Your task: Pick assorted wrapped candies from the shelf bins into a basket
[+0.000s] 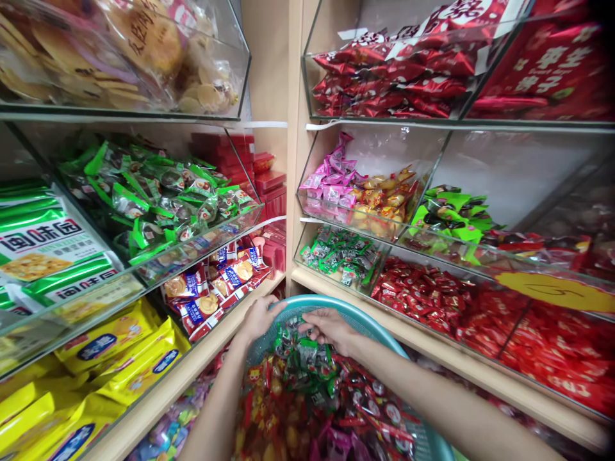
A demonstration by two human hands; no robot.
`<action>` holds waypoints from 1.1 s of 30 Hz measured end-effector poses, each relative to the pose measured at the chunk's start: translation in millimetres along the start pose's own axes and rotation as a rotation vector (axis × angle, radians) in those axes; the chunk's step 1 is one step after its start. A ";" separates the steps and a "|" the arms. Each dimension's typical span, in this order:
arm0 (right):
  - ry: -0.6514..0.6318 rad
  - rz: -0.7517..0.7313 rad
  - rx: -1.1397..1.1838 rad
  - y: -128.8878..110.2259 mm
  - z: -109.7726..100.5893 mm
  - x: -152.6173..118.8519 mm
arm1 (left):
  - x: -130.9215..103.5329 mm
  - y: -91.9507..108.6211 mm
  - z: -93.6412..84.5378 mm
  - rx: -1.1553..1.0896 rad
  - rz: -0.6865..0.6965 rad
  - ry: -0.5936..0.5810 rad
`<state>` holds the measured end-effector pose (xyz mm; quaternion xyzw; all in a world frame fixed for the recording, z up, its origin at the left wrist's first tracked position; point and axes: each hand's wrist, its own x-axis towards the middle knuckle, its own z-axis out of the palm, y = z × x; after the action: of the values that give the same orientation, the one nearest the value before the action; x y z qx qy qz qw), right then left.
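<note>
A teal plastic basket (384,336) holds heaped wrapped sweets against the corner of the shelves. My left hand (259,318) grips its far left rim, fingers closed over the edge. Inside the basket, my right hand (330,328) is curled just above the green-wrapped candies (310,362), fingertips touching or nearly touching them. Whether a candy is between those fingers is hidden. Closer to me lie yellow-and-red wrapped sweets (269,397), red-wrapped sweets (369,400) and a few pink-wrapped ones (341,442).
Glass-fronted bins line both sides. A bin of similar green candies (341,253) stands just beyond the basket, beside red candies (423,288). On the left are biscuit packets (230,278) and yellow packs (120,352). A wooden shelf edge (432,358) runs close to my right arm.
</note>
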<state>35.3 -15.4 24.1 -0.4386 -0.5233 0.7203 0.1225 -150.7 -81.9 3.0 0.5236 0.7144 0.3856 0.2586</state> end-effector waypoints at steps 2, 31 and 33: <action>0.033 -0.080 -0.164 -0.9 0.1 -0.5 | 1.3 -1.6 0.0 0.001 0.009 0.000; 0.635 -0.599 -1.576 -94.8 -71.7 53.6 | 5.1 -3.5 -0.2 0.005 0.018 0.012; 0.621 -0.606 -1.627 -96.2 -70.4 49.9 | 4.8 -5.1 -0.1 -0.010 0.005 0.032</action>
<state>32.4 102.5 77.0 -0.4074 -0.9046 -0.0822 0.0945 -155.1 -78.2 -0.9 0.5178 0.7150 0.3983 0.2490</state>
